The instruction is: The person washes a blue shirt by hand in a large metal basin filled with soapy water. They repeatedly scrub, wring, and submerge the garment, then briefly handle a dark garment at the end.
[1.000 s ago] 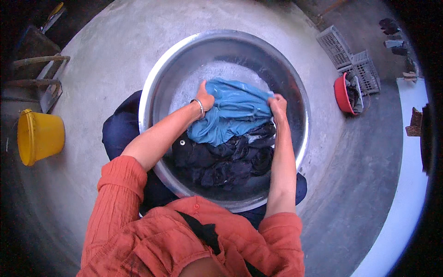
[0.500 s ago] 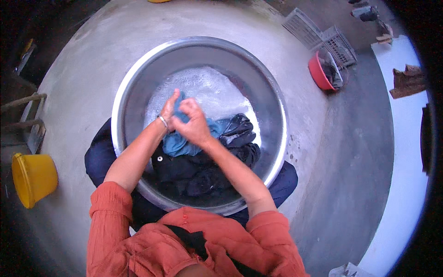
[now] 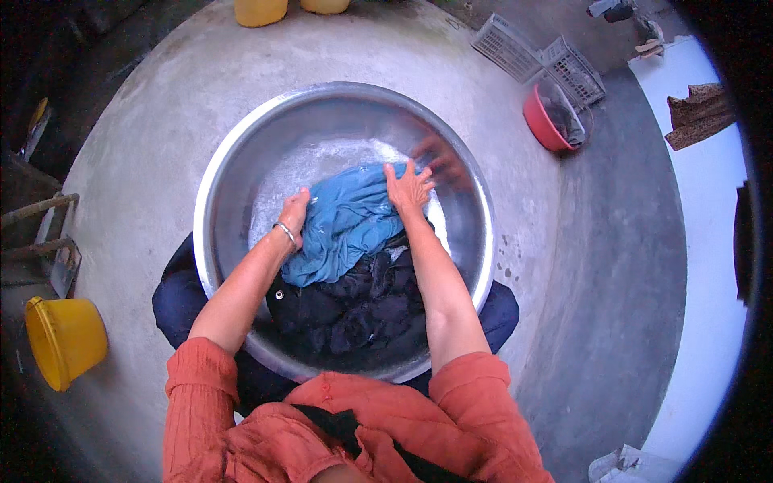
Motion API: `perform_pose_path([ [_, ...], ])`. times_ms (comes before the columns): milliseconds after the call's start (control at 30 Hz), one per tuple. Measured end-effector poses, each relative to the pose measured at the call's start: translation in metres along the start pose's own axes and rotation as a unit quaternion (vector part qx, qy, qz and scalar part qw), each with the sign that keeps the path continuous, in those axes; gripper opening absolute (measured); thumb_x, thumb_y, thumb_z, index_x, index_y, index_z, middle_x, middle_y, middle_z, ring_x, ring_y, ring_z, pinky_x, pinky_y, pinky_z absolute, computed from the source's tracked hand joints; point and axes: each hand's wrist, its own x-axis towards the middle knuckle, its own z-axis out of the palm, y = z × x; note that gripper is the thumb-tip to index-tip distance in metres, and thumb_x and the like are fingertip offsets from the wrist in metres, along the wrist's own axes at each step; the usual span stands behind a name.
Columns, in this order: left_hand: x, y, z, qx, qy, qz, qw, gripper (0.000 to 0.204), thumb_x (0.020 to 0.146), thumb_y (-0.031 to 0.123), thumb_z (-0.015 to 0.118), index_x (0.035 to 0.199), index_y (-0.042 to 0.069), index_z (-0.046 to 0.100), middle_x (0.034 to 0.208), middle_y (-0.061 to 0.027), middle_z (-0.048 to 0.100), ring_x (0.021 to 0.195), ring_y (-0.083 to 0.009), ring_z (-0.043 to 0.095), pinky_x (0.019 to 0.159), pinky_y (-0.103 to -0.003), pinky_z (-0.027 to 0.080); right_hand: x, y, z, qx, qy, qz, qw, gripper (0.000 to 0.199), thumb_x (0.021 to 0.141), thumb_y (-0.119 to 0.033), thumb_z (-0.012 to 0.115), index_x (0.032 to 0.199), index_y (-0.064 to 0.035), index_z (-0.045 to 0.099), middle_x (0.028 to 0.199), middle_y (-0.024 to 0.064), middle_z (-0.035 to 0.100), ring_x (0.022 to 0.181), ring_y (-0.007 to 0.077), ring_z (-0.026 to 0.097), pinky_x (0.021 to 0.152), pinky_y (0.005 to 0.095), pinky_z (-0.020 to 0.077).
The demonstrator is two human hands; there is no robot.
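Note:
A wet blue cloth point(image 3: 348, 221) lies spread out and wrinkled in a large round metal basin point(image 3: 213, 193). At its left edge is my left hand point(image 3: 293, 217), with a bracelet at the wrist; it grips the cloth there, and part of its fingers is hidden. My right hand point(image 3: 409, 190) rests at the cloth's upper right edge with its fingers spread and the thumb against the fabric. Below the blue cloth, a heap of dark wet clothes point(image 3: 354, 310) fills the near side of the basin. Sudsy water point(image 3: 282, 173) shows beyond the cloth.
The basin stands between my knees on a concrete floor point(image 3: 153, 161). A yellow bucket point(image 3: 76, 338) is at the left, and two more yellow containers point(image 3: 259, 10) stand at the far edge. At the far right are a red tub point(image 3: 547, 121) with dark contents and grey plastic crates point(image 3: 507, 47).
My hands have moved apart, the right one going right. The blue cloth, bunched between them before, is now spread wide over the dark clothes. The view has tilted slightly farther out.

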Motion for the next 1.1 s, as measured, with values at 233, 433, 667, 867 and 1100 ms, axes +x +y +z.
perform_pose_path([
  [233, -0.018, 0.012, 0.011, -0.055, -0.108, 0.003, 0.993, 0.07, 0.08, 0.063, 0.039, 0.123, 0.008, 0.042, 0.12, -0.0129, 0.049, 0.107, -0.0291, 0.049, 0.091, -0.045, 0.038, -0.066, -0.045, 0.029, 0.361, -0.121, -0.26, 0.887, 0.039, 0.065, -0.022, 0.065, 0.097, -0.0026, 0.058, 0.1, 0.018, 0.049, 0.095, 0.0308, 0.049, 0.085, 0.036, 0.0393],
  [433, -0.007, 0.016, -0.027, -0.185, -0.376, -0.066, 0.906, 0.05, 0.081, 0.056, 0.043, 0.092, 0.009, 0.055, 0.085, -0.012, 0.056, 0.078, -0.0242, 0.056, 0.074, -0.039, 0.046, -0.153, -0.098, -0.083, 0.414, -0.04, -0.409, 0.812, 0.02, 0.068, -0.024, 0.066, 0.067, -0.0061, 0.058, 0.091, 0.0129, 0.053, 0.073, 0.0296, 0.057, 0.06, 0.0368, 0.0475],
  [667, -0.026, 0.005, 0.041, -0.075, -0.091, 0.104, 0.988, 0.029, 0.086, 0.032, 0.047, 0.097, 0.007, 0.055, 0.093, -0.0048, 0.058, 0.085, -0.0181, 0.056, 0.079, -0.034, 0.045, -0.038, -0.041, 0.0, 0.188, 0.048, -0.258, 0.946, 0.025, 0.08, -0.032, 0.053, 0.081, -0.0076, 0.06, 0.098, 0.0188, 0.051, 0.081, 0.0364, 0.054, 0.066, 0.0483, 0.045],
  [867, -0.013, 0.008, 0.013, -0.082, -0.055, 0.014, 0.995, 0.052, 0.089, 0.045, 0.036, 0.121, 0.005, 0.043, 0.119, -0.0111, 0.05, 0.107, -0.0265, 0.05, 0.092, -0.043, 0.04, -0.01, -0.016, 0.014, 0.037, -0.061, -0.022, 0.997, 0.052, 0.071, -0.041, 0.061, 0.111, -0.0085, 0.051, 0.124, 0.025, 0.035, 0.107, 0.0416, 0.042, 0.083, 0.0459, 0.0415],
  [1100, -0.02, 0.016, 0.005, -0.084, -0.115, 0.005, 0.99, 0.061, 0.083, 0.06, 0.035, 0.116, 0.01, 0.048, 0.115, -0.0099, 0.052, 0.106, -0.0267, 0.051, 0.089, -0.044, 0.041, -0.095, -0.072, 0.0, 0.423, -0.135, -0.339, 0.829, 0.035, 0.055, -0.014, 0.066, 0.087, -0.0014, 0.057, 0.091, 0.0142, 0.052, 0.089, 0.0278, 0.05, 0.082, 0.034, 0.0404],
])
